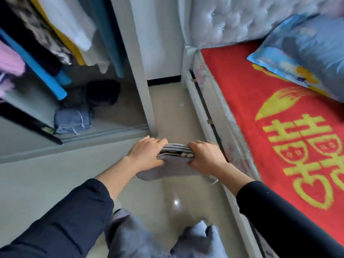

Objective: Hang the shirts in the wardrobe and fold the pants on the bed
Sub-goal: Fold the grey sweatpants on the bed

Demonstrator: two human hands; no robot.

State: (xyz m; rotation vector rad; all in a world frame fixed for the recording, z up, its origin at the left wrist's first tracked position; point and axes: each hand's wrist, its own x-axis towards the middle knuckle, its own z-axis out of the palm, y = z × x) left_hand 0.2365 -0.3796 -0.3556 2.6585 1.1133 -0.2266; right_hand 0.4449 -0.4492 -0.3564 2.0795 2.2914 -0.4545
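Head view: we grip folded grey pants from both ends, left hand and right hand fingers curled round them, bed right of them.

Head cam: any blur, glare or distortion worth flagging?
Head view: motion blur smears the hanging clothes and pillow; the left hand, right hand and folded grey garment read fairly sharp; one glare spot on the floor; wide-angle lens slants the wardrobe post.

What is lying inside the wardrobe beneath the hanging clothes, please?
Folded blue jeans and a dark bundle lie on the wardrobe floor. The hanging clothes hide whatever is further back and left.
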